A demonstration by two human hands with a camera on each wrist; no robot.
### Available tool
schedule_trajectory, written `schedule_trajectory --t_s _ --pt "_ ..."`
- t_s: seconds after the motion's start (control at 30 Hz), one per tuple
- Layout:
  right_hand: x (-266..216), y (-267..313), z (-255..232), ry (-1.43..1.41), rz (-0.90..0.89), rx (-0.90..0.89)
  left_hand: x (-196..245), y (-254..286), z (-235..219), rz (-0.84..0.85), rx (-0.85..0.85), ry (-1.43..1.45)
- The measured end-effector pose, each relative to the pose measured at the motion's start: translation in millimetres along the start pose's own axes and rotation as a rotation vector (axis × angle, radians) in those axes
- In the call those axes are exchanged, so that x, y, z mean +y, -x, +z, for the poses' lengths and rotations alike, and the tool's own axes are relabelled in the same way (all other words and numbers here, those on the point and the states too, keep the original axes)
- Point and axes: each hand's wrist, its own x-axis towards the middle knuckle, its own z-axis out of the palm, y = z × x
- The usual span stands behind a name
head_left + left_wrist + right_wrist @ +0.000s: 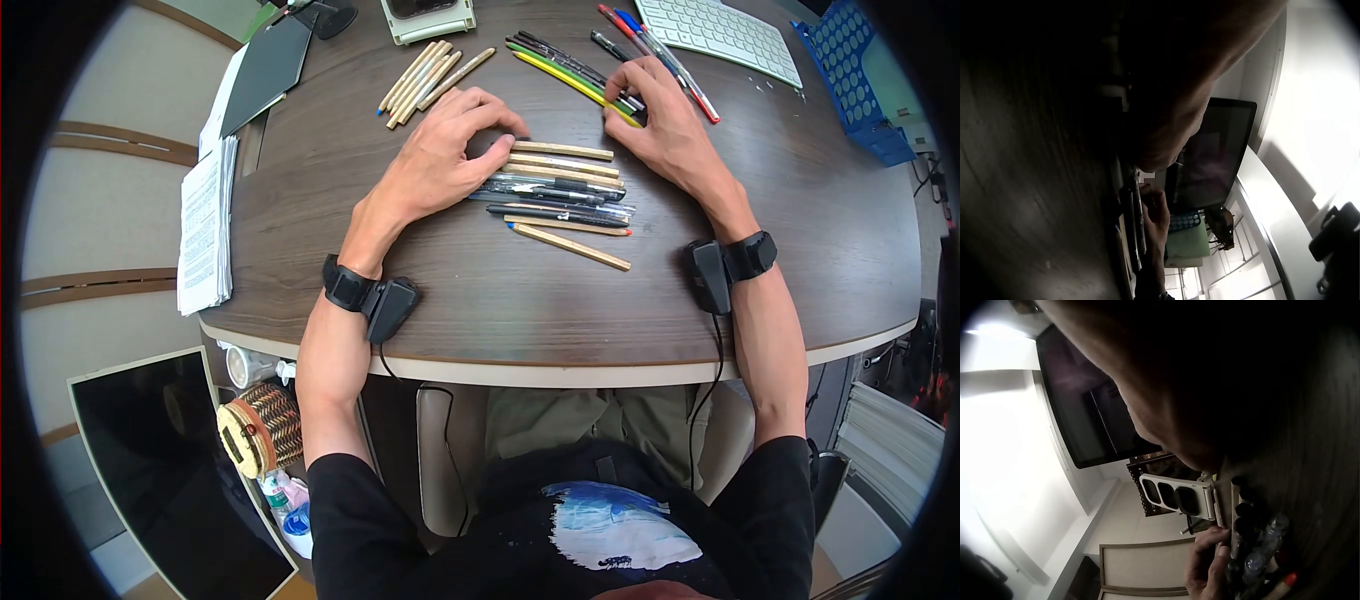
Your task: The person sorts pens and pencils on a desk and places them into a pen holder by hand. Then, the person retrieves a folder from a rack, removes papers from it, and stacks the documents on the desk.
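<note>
Hands bracket pen-and-pencil row (562, 190) on table (800, 220), squaring its ends: left hand (450, 150) flat, fingertips pressing; right hand (662, 118) relaxed, fingers on coloured pens (575, 75).

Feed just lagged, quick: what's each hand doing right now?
Left hand: open, fingers resting on the row of pens and pencils.
Right hand: fingers curled on the coloured pens; grip unclear.
</note>
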Motion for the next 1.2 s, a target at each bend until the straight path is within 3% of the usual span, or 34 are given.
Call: schedule_trajectory --t_s 0.07,0.4,0.5,0.9,1.13,1.2 --pt "2.2 1.0 3.4 -0.003 -0.067 0.046 0.7 -0.3 -0.3 0.0 0.001 -0.003" --pt "-2.9 1.0 -0.8 -0.037 -0.014 0.0 -2.0 -0.3 0.3 0.088 -0.01 0.004" --pt "0.2 -0.1 1.8 -0.008 -0.073 0.023 -3.2 -1.4 -0.3 0.121 -0.01 0.005" --pt "1.3 -0.7 1.0 -0.009 -0.057 -0.006 -2.4 -0.7 1.0 0.012 -0.006 0.058" --pt "4.0 0.3 2.4 0.005 -0.074 0.008 0.0 -0.5 -2.4 0.076 -0.078 -0.052" --pt "3.3 -0.3 3.0 0.007 -0.079 0.006 -4.6 -0.6 1.0 -0.014 -0.072 0.106"
